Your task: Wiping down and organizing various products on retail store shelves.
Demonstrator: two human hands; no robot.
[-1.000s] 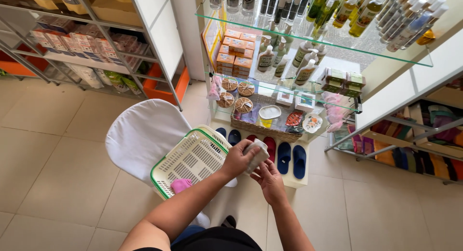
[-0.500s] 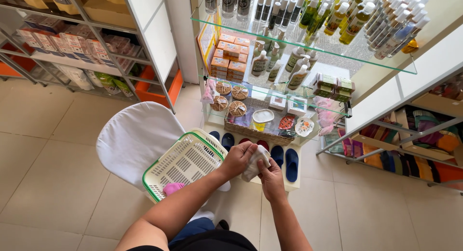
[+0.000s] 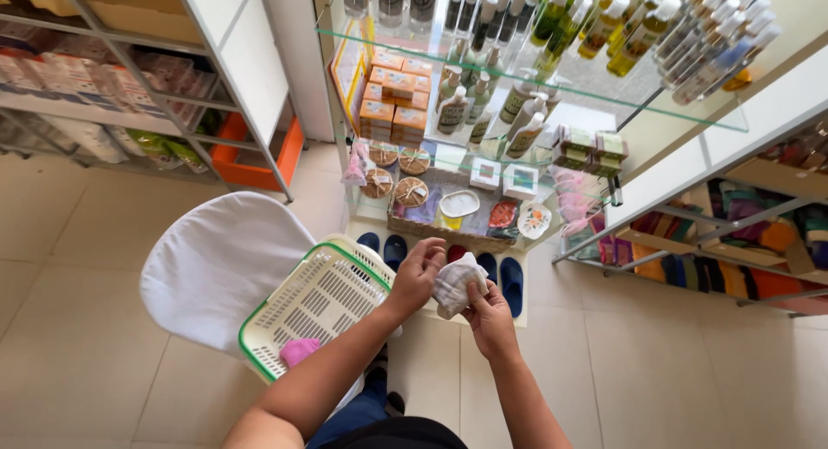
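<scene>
both hands meet over the floor in front of the glass shelf unit: the left hand pinches the top of a small white cloth bundle while the right hand cups it from below, fingers closed on it, so it stays bunched. a white and green basket rests tilted on the white-covered chair at its front edge, close to the left forearm, a pink item lying in its lower corner.
</scene>
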